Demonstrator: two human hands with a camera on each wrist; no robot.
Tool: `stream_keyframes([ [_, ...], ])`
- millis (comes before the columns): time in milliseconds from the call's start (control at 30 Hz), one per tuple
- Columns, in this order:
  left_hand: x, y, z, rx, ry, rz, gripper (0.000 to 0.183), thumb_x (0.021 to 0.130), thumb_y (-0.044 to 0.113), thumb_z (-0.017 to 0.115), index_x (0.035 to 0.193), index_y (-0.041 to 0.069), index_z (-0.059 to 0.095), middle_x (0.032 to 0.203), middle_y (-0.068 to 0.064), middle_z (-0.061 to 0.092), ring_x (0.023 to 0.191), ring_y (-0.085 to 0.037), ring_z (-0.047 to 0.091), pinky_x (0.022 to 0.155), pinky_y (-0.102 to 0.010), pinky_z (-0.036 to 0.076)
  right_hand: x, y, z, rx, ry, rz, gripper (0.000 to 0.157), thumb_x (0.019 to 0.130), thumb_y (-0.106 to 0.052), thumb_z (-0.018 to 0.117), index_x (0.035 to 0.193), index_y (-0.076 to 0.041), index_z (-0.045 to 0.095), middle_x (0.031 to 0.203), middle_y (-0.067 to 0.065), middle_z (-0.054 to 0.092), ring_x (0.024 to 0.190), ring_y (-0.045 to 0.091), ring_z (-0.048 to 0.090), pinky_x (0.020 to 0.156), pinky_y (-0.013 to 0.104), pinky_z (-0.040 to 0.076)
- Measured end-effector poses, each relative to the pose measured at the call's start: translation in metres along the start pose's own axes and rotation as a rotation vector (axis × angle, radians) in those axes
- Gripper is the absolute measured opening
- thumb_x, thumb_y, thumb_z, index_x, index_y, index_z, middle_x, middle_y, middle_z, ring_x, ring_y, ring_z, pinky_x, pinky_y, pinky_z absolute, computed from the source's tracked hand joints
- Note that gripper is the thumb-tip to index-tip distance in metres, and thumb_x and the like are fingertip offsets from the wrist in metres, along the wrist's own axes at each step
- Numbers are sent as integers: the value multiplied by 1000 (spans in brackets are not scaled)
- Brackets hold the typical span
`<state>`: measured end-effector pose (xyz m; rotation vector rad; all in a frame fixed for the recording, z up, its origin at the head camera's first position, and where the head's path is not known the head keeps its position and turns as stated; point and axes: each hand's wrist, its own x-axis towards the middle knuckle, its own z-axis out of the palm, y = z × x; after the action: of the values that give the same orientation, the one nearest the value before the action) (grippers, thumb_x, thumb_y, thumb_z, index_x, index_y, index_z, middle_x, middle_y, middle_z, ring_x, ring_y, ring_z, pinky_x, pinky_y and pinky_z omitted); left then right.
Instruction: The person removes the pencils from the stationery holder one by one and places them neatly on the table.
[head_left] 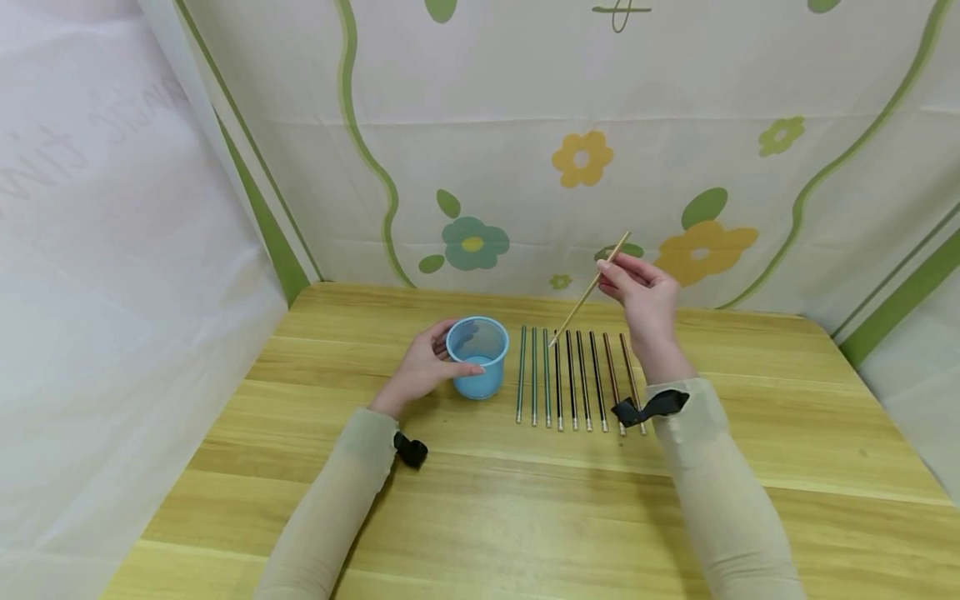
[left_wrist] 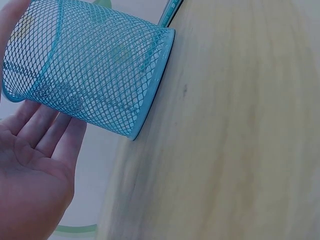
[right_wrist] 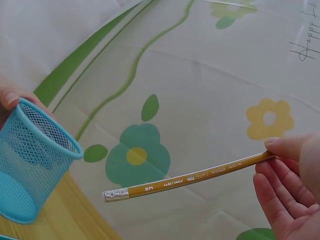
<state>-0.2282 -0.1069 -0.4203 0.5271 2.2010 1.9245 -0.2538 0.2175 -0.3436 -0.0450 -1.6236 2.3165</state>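
A blue mesh pen cup [head_left: 491,382] stands upright on the wooden table. My left hand [head_left: 420,367] grips its side, the thumb across the front and the fingers behind. In the left wrist view, the fingers lie against the cup's mesh wall [left_wrist: 100,65]. My right hand [head_left: 647,296] pinches a yellow pencil [head_left: 581,304] near one end, above the table. The pencil slants down to the left; its silver eraser end [right_wrist: 116,194] is lowest. Beneath it lies a row of green pencils [head_left: 534,375], black pencils [head_left: 572,379] and brown pencils [head_left: 612,375], eraser ends toward me.
The wooden table [head_left: 487,517] extends in front of and beside the row. A white curtain [head_left: 525,83] with printed flowers hangs behind the table's far edge. Another white sheet [head_left: 112,292] hangs at the left. Black straps [head_left: 411,450] are tied round both sleeves.
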Motion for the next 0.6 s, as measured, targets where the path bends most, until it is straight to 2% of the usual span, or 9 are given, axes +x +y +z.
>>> stream_keyframes([
  [200,9,-21,-3,12,7,0,79,79,3,87,146,-4,45,141,-26,53,130,-43,50,111,-49,39,-1,-1,-13,-22,6,7,30,84,-7,84,112,1,75,101,10,74,86,22,73,81,32,59],
  [433,7,-22,-2,29,20,12,80,80,9,89,148,1,46,140,-20,55,129,-37,53,110,-47,41,-1,1,-31,-80,12,10,39,84,-11,85,118,5,72,99,8,75,86,20,73,80,30,59],
  [600,7,-21,-2,44,26,15,77,79,11,90,144,2,50,136,-16,58,127,-35,55,108,-44,43,-2,2,-42,-113,25,16,30,84,-11,85,111,-1,76,96,6,76,83,17,73,79,30,59],
])
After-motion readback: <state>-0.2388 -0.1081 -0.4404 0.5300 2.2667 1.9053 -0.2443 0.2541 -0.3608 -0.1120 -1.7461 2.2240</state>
